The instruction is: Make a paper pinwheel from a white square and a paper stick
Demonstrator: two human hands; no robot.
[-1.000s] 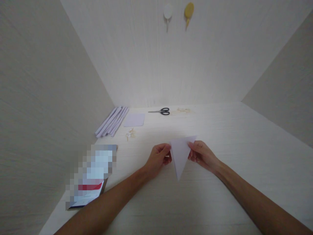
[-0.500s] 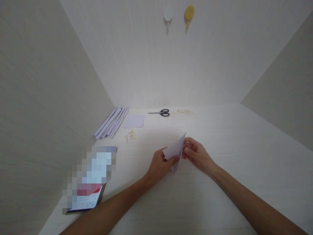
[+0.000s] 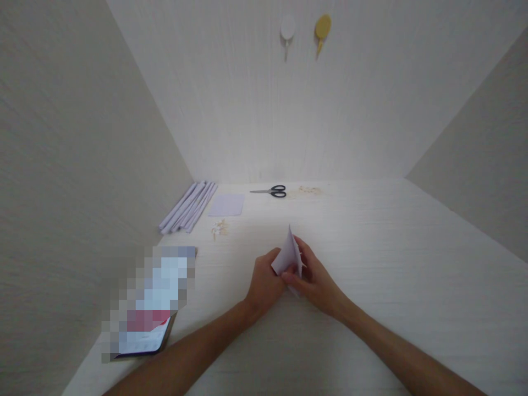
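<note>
Pinching a folded white paper (image 3: 287, 257) from both sides at the frame's centre, the left hand (image 3: 264, 282) and right hand (image 3: 313, 278) each keep a closed grip on it just above the table (image 3: 371, 308). Matching the edges before creasing would suit. Scissors (image 3: 272, 191) and rolled papers (image 3: 187, 206) lie upper left.

Lower part of the folded paper (image 3: 287, 257) hidden between the left hand (image 3: 264, 283) and right hand (image 3: 315, 283). Flat object (image 3: 150, 300) at the counter's (image 3: 391, 264) left edge pixelated, unreadable. Small scraps (image 3: 220, 228) too tiny to identify; both forearms cut off by the bottom edge.
</note>
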